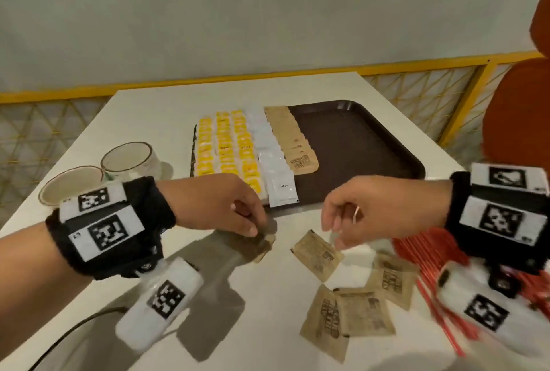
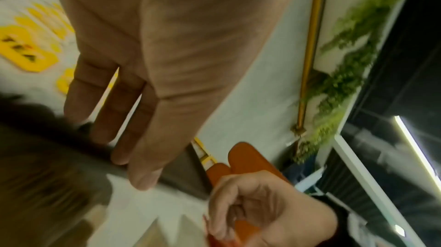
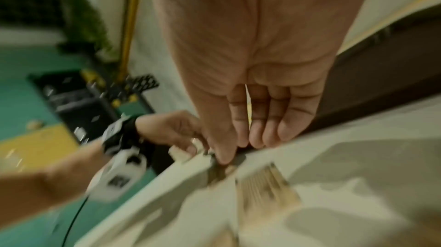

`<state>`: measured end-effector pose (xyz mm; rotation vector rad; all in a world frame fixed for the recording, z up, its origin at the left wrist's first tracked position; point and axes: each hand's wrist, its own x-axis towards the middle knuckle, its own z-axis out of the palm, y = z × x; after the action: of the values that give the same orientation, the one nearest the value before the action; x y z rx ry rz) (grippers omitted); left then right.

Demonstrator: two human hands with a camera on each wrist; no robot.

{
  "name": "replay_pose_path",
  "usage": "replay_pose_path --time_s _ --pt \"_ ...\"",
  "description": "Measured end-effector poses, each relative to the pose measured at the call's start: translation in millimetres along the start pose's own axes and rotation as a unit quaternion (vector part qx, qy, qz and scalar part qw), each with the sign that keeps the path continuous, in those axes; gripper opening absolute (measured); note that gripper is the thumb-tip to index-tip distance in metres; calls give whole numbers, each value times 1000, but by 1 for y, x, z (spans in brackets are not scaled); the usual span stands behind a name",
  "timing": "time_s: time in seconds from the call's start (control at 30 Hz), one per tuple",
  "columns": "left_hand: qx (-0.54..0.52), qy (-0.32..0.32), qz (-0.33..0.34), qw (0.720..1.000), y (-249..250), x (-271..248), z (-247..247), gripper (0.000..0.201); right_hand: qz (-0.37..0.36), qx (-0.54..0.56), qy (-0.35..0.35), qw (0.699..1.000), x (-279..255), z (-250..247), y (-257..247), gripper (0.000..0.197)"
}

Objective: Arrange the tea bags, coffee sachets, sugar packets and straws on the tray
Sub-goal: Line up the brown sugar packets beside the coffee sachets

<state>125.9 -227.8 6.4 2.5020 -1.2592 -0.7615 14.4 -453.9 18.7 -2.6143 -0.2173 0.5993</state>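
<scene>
A: We log the worktop (image 1: 166,251) first: white, carrying a dark brown tray (image 1: 357,144) whose long side runs left to right.

B: On the tray's left part we count three columns of yellow-labelled tea bags (image 1: 226,150); in the left wrist view one label reads "TEA". The columns run away from us.

A: Just right of them lies a column of white sachets (image 1: 272,162); the nearest carries small print we cannot read. Then a column of brown packets (image 1: 293,139), overlapped like shingles, long axes toward us, the front one with a round dark stamp, illegible.

B: Loose brown packets (image 1: 345,311) lie flat on the worktop near its front edge, fanned at mixed angles, dark print blurred. Red straws (image 1: 428,254) lie at the right, partly under the wrist.

A: Left hand (image 1: 226,206): fingers curled down, pinching a small brown packet (image 1: 266,241) just before the tray's front rim.

B: Right hand (image 1: 381,209): fingers curved downward over another brown packet (image 1: 317,253), fingertips at its far corner. We cannot tell whether it grasps; the frame is smeared.

A: Two cups (image 1: 98,174) stand at the left, well apart from the tray.
</scene>
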Motion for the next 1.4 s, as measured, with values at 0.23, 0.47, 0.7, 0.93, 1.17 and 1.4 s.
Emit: replay_pose_path --time_s 0.23,0.47,0.7,0.93,1.17,1.4 --pt "117 43 23 992 5 -19 43 41 -41 -148 -51 987 -30 67 -9 56" --pt "153 54 -24 986 8 -8 54 22 5 -93 -56 994 -20 57 -13 44" --pt "167 57 -46 983 18 -1 59 30 -70 -131 -82 986 -18 62 -33 77" --pt "136 25 -78 987 20 5 57 22 -47 -103 -57 992 -6 76 -31 54" --pt "168 74 -87 979 17 0 67 35 -85 -46 -5 995 -13 77 -24 30" --pt "201 87 -77 973 13 -3 72 18 67 590 82 801 -16 59 -8 9"
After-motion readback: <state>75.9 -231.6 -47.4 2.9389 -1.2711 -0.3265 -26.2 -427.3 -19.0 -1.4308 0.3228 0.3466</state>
